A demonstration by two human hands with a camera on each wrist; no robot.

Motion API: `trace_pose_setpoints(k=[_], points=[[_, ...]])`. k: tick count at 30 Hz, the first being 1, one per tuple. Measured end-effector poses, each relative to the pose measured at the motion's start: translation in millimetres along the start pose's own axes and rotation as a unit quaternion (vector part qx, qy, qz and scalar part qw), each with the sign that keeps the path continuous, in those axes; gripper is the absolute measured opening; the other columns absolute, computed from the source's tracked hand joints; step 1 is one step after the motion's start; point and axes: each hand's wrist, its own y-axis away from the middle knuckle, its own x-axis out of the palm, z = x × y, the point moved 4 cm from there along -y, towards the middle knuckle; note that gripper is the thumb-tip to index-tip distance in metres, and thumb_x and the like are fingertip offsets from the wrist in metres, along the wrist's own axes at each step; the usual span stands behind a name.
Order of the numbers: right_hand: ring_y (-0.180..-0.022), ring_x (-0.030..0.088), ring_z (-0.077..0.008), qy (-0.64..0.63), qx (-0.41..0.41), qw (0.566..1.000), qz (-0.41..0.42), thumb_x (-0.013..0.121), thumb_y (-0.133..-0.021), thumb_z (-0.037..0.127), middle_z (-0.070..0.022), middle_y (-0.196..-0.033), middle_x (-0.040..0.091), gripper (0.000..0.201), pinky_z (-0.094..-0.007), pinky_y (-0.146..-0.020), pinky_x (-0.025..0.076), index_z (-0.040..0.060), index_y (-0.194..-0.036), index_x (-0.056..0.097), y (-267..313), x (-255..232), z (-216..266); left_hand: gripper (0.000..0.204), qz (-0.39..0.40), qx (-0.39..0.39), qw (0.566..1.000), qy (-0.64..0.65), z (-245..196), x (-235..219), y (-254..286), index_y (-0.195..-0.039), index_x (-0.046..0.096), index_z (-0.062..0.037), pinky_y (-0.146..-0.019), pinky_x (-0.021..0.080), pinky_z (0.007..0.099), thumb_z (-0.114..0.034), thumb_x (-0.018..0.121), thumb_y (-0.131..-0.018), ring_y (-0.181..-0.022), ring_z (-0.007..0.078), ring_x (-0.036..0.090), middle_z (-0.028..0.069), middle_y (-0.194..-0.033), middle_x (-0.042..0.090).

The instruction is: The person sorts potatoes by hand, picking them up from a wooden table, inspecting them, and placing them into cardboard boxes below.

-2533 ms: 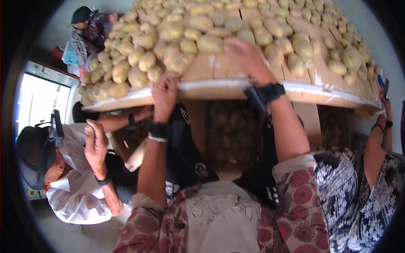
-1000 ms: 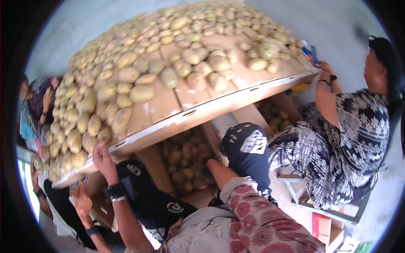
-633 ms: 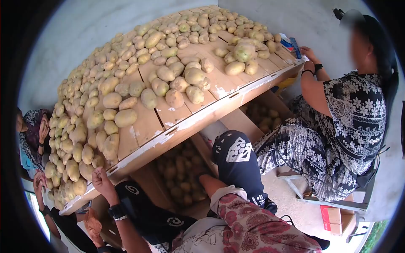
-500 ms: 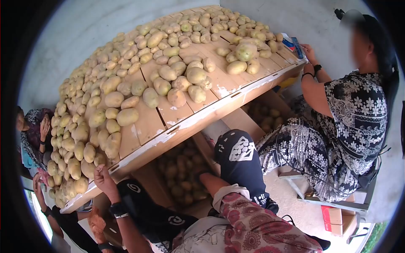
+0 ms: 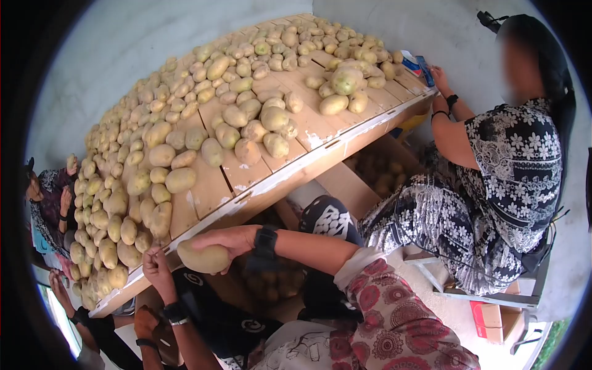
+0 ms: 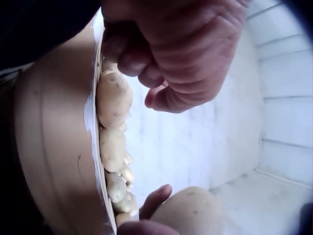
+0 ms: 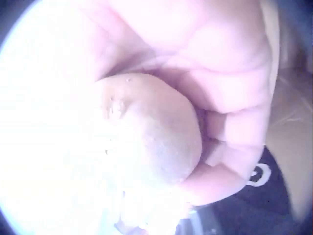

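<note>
The right hand (image 5: 231, 239) is curled round a large potato (image 5: 202, 258), fingers and thumb wrapped over its top, holding it just below the front edge of the slanted wooden counter (image 5: 290, 174) and in front of the crates under it; the right wrist view shows the same potato (image 7: 146, 132) seated deep in the palm. The left hand (image 5: 157, 266) rests at the counter's edge with its fingers bent; from the left wrist view its fingers (image 6: 166, 63) look loosely curled and seem to hold nothing, just beside the potatoes along the rim (image 6: 113, 98). The grip looks risky, I judge: the potato is broad for the hand, so a slack finger could let it drop to the floor. The heap (image 5: 185, 123) lies on a slope, and a knock against the board could set the front ones rolling off. The held potato is pale yellow-brown, smooth, oval, with small eyes and specks, and looks firm and unbruised where it shows
</note>
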Motion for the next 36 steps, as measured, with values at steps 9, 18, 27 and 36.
trace_pose_setpoints(k=[9,18,27,36], points=[[-0.069,0.059,-0.0132,-0.283,-0.182,0.935,-0.115,0.050,-0.086,0.054,-0.0015,-0.083,0.060,0.046,-0.0287,-0.056,0.048,0.0115,-0.102,0.057,-15.5,-17.0,12.1,0.050,0.261,-0.228,0.901,0.261,-65.3,53.1,49.7,-0.127,0.039,-0.0030,-0.065,0.050,0.0263,-0.034,0.052,-0.092,-0.072,0.0152,0.058,0.0089,-0.083,0.056],[-0.090,0.054,-0.0345,0.503,-0.359,0.708,-0.341,0.058,-0.077,0.027,-0.0173,-0.097,0.056,0.033,-0.0404,-0.080,0.044,0.0031,-0.100,0.057,-15.1,9.2,22.0,0.073,0.356,-0.376,0.790,0.329,-7.5,47.2,50.2,-0.123,0.041,-0.0008,-0.066,0.053,0.0347,-0.064,0.030,-0.089,-0.079,0.0295,0.064,0.0201,-0.107,0.058],[-0.087,0.054,-0.0351,0.440,-0.432,0.734,-0.285,0.054,-0.079,0.023,-0.0174,-0.093,0.055,0.027,-0.0422,-0.078,0.043,0.0017,-0.096,0.055,-6.4,22.9,33.3,0.060,0.332,-0.009,0.918,-0.216,-38.0,38.9,47.5,-0.118,0.046,-0.0046,-0.071,0.051,0.0347,-0.056,0.042,-0.089,-0.083,0.0264,0.060,0.0119,-0.100,0.058],[-0.070,0.054,-0.0111,-0.019,-0.362,0.869,-0.337,0.033,-0.095,0.049,-0.0079,-0.085,0.056,0.053,-0.0235,-0.059,0.046,0.0001,-0.102,0.053,-14.2,-37.7,34.8,0.068,0.189,-0.255,0.765,0.561,-20.6,34.9,29.0,-0.132,0.035,-0.0018,-0.061,0.050,0.0274,-0.054,0.043,-0.089,-0.083,0.0249,0.056,0.0187,-0.117,0.052]])
